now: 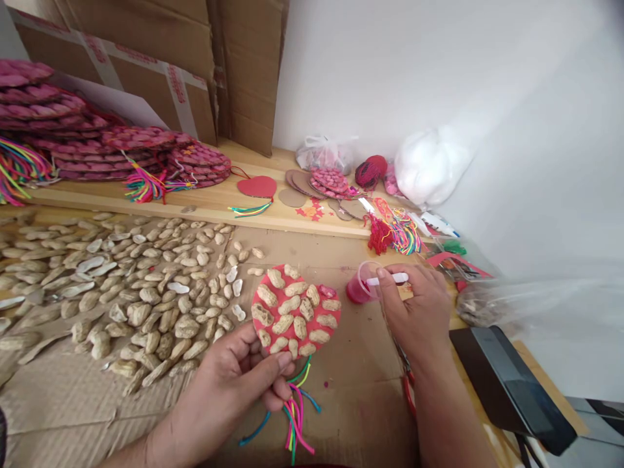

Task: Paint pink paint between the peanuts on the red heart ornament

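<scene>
My left hand is closed on the lower edge of a red heart-shaped card, thumb in front. Rows of peanuts in their shells cover the card, and one peanut at its upper right is pink. A tassel of bright cords hangs below it. My right hand pinches a white-handled paintbrush, whose tip is hidden in a clear plastic cup of deep pink paint. The cup seems tilted and stands just right of the card. Whether my fingers also touch its rim, I cannot tell.
Loose peanuts and shells spread over the cardboard at left. Stacked pink peanut-covered pieces line the wooden ledge. A red heart, yarn ball and white bag lie farther back. Scissors and a phone are at right.
</scene>
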Demonstrator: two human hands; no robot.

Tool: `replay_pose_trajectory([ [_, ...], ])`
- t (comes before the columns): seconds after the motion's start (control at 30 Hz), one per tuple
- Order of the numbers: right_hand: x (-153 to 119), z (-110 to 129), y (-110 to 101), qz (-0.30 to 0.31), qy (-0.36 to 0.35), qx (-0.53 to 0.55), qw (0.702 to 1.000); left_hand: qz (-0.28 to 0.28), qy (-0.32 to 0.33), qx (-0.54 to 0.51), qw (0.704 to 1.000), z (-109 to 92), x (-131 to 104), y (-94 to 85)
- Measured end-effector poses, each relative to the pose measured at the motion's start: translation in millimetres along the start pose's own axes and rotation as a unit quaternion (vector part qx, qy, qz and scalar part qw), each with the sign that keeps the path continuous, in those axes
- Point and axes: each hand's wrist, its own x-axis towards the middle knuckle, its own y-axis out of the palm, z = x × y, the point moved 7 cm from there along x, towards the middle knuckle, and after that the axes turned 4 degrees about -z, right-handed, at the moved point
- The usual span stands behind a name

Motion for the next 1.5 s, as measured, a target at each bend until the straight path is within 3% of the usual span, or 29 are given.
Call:
replay_pose_trajectory([
  [0.7, -0.8, 4.2, -3.8, -0.013, -0.024, -0.018, 0.999, 0.007, -0.003, -0.014, 1.0, -2.8, -0.7, 2.4],
  [1.03, 1.5, 6.0, -16.0, -0.049, -0.047, 0.012, 0.998, 0.014, 0.002, -0.025, 1.0, -1.9, -1.3, 2.7],
  [1.17, -1.7, 8.9, -34.7, -0.122, -0.012, 0.042, 0.992, 0.017, -0.002, -0.034, 0.999, -3.6, -1.7, 4.3],
  [1.27, -6.5, 21.5, -49.7, -0.174, 0.013, 0.146, 0.974, 0.023, -0.001, -0.044, 0.999, -5.3, -1.7, 5.6],
  [1.37, -8.1, 46.5, -52.1, -0.142, -0.043, 0.241, 0.959, 0.023, 0.003, -0.05, 0.998, -7.2, -1.4, 5.7],
  [1.5, -10.1, 67.1, -42.7, -0.031, -0.115, 0.262, 0.958, 0.02, 0.002, -0.055, 0.998, -7.3, -1.0, 4.8],
])
